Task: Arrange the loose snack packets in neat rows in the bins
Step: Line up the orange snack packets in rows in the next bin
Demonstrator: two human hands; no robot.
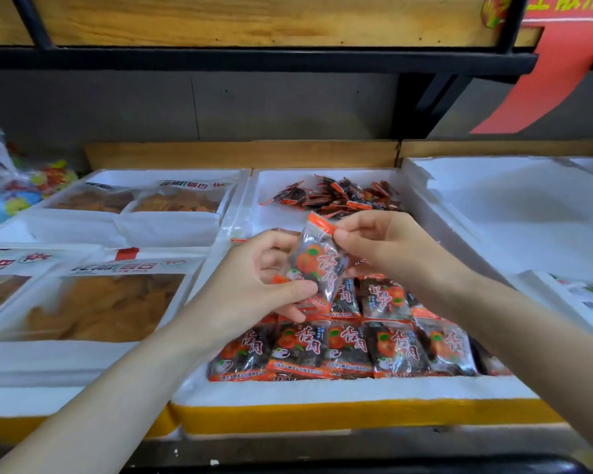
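Note:
Above the middle white foam bin (322, 391) both my hands hold one orange-and-clear snack packet (317, 258). My left hand (254, 278) grips its lower end with thumb and curled fingers. My right hand (377, 241) pinches its orange top edge. Below them, packets of the same kind lie in neat rows (350, 347) at the near end of the bin. A loose heap of the same packets (339, 196) lies at the bin's far end.
A foam bin on the left (83, 354) holds large flat bags of yellow crisps (107, 302). Another white foam bin (514, 213) sits to the right. A black metal shelf frame (254, 59) with a wooden board runs overhead. Colourful bagged items (18, 193) lie far left.

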